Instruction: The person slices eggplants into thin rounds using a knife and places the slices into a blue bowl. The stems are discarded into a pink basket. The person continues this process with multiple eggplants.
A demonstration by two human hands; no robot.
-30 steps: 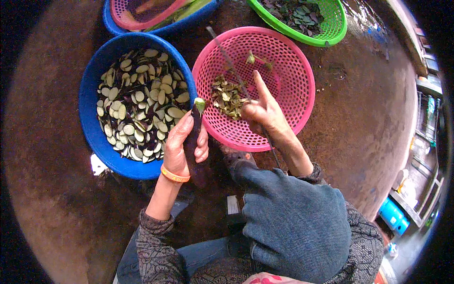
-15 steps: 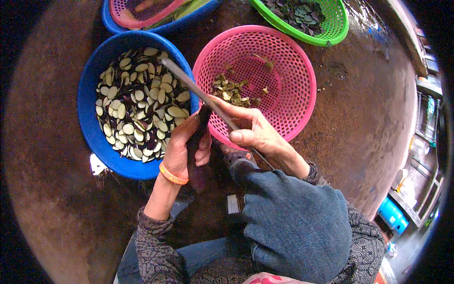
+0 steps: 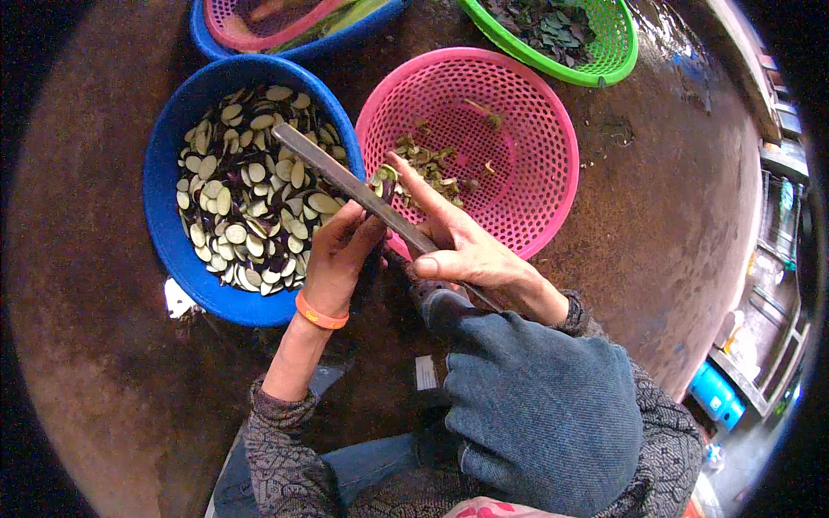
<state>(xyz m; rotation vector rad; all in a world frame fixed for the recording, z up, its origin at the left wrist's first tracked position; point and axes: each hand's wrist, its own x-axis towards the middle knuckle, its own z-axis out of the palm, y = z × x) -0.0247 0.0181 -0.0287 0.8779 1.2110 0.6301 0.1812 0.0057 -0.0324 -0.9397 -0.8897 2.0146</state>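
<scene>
My left hand (image 3: pixel 335 259), with an orange wristband, is closed around a dark purple eggplant (image 3: pixel 386 186). Its green stem end points away from me, and the fingers hide most of the rest. My right hand (image 3: pixel 471 252) grips a long knife (image 3: pixel 321 162) between thumb and palm, index finger stretched out beside the stem end. The blade lies slantwise across the eggplant, its tip over a blue basin (image 3: pixel 158 198). Inside that basin are many pale eggplant slices (image 3: pixel 233 203) with dark skin. Beyond my right hand, a pink perforated basket (image 3: pixel 560 164) holds greenish trimmings (image 3: pixel 436 168).
At the far right stands a green basket (image 3: pixel 617 52) of dark leaves (image 3: pixel 548 30). A second blue basin (image 3: pixel 298 53), with a pink basket (image 3: pixel 242 43) in it, sits at the far left. Blue denim (image 3: pixel 544 406) covers my knee; a blue cylinder (image 3: pixel 715 393) stands right.
The eggplant's stem end has turned up into view beside the knife. My left hand has rotated, and the blade has swung slightly left. My right index finger has straightened.
</scene>
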